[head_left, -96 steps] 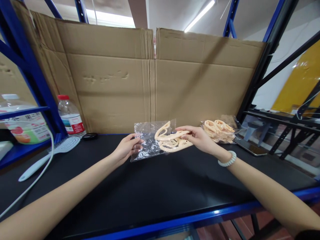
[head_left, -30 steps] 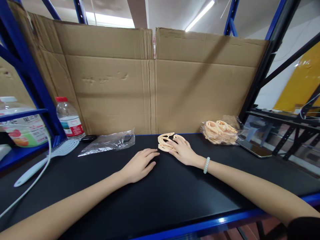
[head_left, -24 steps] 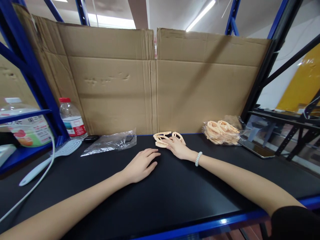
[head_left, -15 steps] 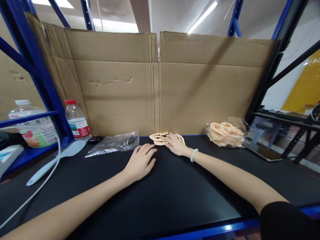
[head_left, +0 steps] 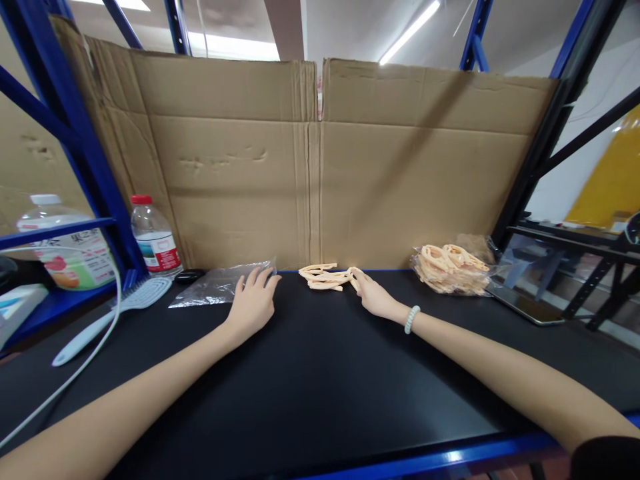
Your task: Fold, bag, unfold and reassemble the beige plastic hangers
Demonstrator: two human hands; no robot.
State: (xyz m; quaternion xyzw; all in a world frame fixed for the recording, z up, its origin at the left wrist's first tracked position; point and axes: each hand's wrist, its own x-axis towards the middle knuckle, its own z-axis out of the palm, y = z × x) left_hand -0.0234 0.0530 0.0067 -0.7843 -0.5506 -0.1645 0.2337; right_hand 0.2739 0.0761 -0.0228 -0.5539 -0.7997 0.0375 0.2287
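At the right end of the cream cutouts [head_left: 327, 277] on the table [head_left: 320, 380], the fingers of my right hand [head_left: 377, 299] bunch together; I can't tell if they pinch. My left hand [head_left: 253, 310] spreads its fingers over the clear plastic bag [head_left: 206, 291]. Soft touches should stop slips.

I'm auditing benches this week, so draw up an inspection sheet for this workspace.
Surface: black tabletop, blue front edge.
Job's things: loose cream pieces; clear plastic bag lying to their left; bagged cream pieces at right.
Clutter: pale blue hairbrush, small black object, red-capped bottle.
Hands: left hand by the bag, fingers spread, contact unclear; right hand with fingertips at the loose pieces' right end.
Cables: white cable across the hairbrush.
Surroundings: cardboard behind, blue frame left.
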